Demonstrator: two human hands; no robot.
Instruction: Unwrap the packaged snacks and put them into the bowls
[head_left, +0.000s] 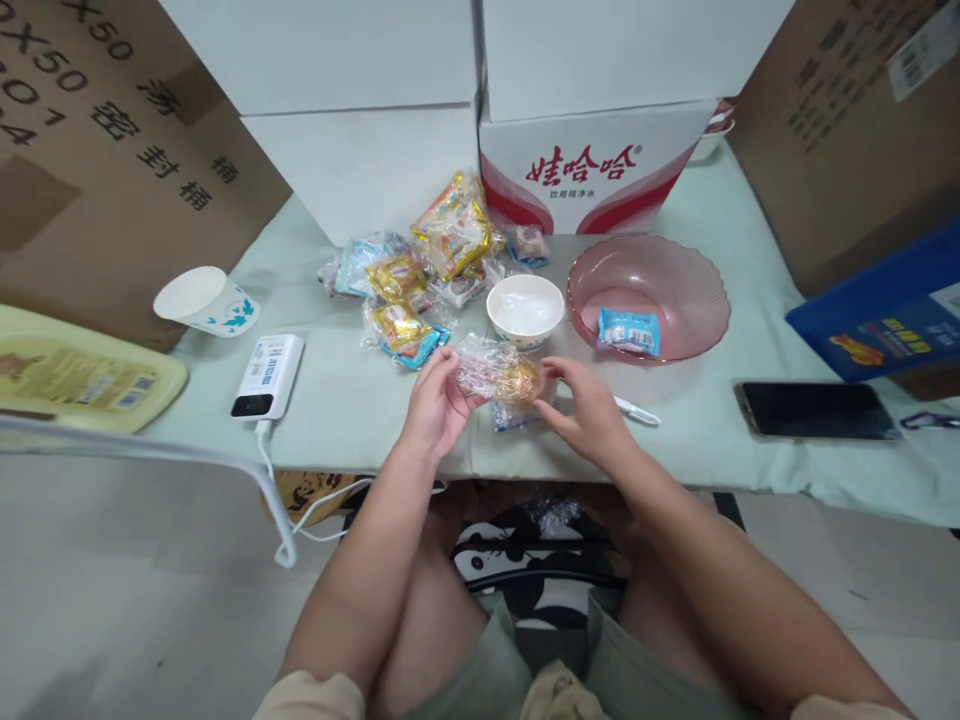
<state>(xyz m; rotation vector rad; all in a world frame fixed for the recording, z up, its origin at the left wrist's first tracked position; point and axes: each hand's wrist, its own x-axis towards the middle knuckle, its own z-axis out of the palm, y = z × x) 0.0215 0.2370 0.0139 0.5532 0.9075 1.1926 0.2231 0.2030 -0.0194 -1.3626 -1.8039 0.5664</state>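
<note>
Between my two hands is a clear plastic packet with a round golden-brown item showing inside at its right end. My left hand pinches its left end, and the fingers of my right hand close on its right end. Below it, partly hidden, lies a blue-edged wrapper. A white paper bowl stands just behind my hands. Behind and to the left is a heap of wrapped snack packets. The pink glass bowl on the right holds a blue-and-white packet.
A paper cup lies tilted at left, near a white power bank with a cable. A white pen and a phone are on the right. White cartons stand along the back, with brown boxes at the sides.
</note>
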